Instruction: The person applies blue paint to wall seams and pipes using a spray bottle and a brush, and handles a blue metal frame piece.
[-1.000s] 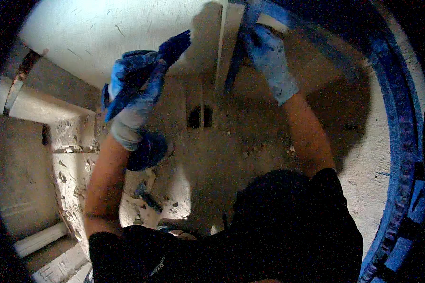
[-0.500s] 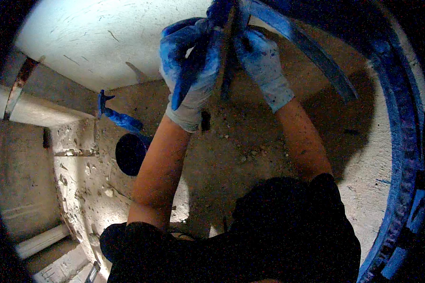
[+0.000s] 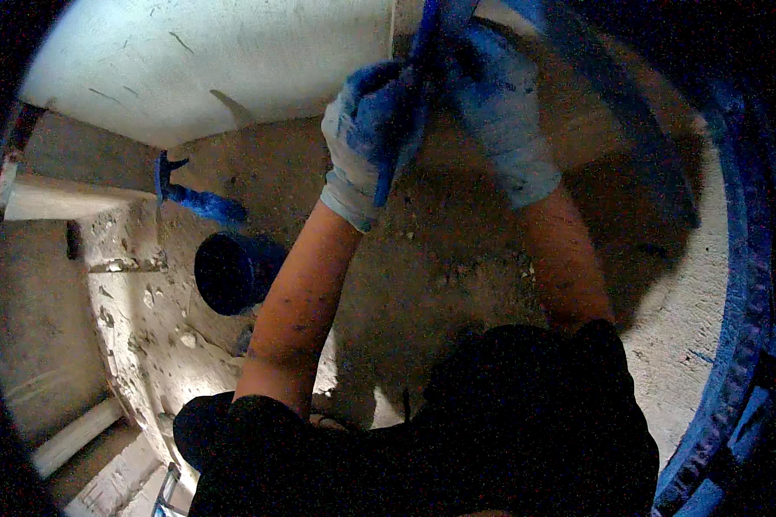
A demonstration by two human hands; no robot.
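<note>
Both of my hands wear pale gloves stained blue and are raised at the top of the view. My left hand (image 3: 371, 133) is closed on a narrow blue bar-like piece (image 3: 385, 177), whose lower end sticks out below the palm. My right hand (image 3: 502, 112) is curled close beside it, blurred and in shadow; its fingertips are hidden, and what they grip cannot be made out. Between the hands, a dark blue strip (image 3: 427, 39) runs up out of the frame. Another long dark strip (image 3: 638, 112) slants down past my right hand.
A blue claw hammer (image 3: 200, 203) lies at left, near a dark round bucket-like container (image 3: 233, 274). A pale panel (image 3: 233, 65) spans the upper left. Rubble is scattered over the rough ground (image 3: 190, 336). A blue-stained curved edge (image 3: 733, 302) borders the right side.
My left hand has moved right and down, and its blue piece now points more steeply downward. My right hand has shifted slightly right. The slanting strip has swung right and down.
</note>
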